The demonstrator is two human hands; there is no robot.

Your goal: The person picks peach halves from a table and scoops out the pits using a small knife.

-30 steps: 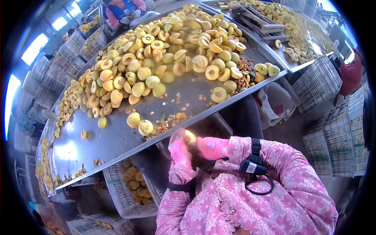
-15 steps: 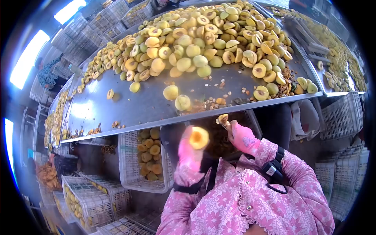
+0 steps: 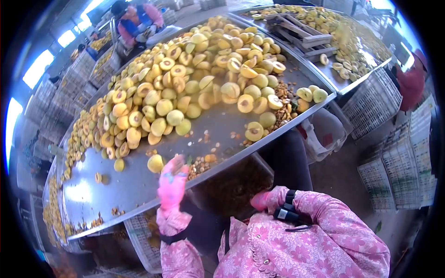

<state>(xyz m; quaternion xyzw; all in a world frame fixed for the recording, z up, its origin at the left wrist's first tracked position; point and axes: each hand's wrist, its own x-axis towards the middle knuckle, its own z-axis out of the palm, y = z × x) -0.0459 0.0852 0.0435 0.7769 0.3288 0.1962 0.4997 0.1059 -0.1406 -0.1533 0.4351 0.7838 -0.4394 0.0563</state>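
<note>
My left hand (image 3: 171, 185), in a pink glove, reaches over the near edge of the metal table (image 3: 208, 173). Its fingers are stretched out, with nothing visible between them. Just left of the fingertips lies a yellow fruit half (image 3: 155, 163); small pits (image 3: 199, 167) are scattered to the right. My right hand (image 3: 260, 200), also pink-gloved, is low over a dark bin (image 3: 236, 185) in front of my body. Its fingers are blurred and partly hidden, and I cannot make out anything in them. A large heap of halved fruit (image 3: 185, 78) covers the far side.
Crates (image 3: 387, 167) are stacked at the right, and another crate (image 3: 139, 241) stands below the table at the left. A second fruit table (image 3: 347, 85) has a wooden frame (image 3: 303, 34). A co-worker (image 3: 136, 23) is at the back left, another person (image 3: 411, 81) at the right.
The view has swung right. My left hand has moved forward over the table and no longer shows the fruit half. My right hand is lower; its tool and fruit piece are out of sight.
</note>
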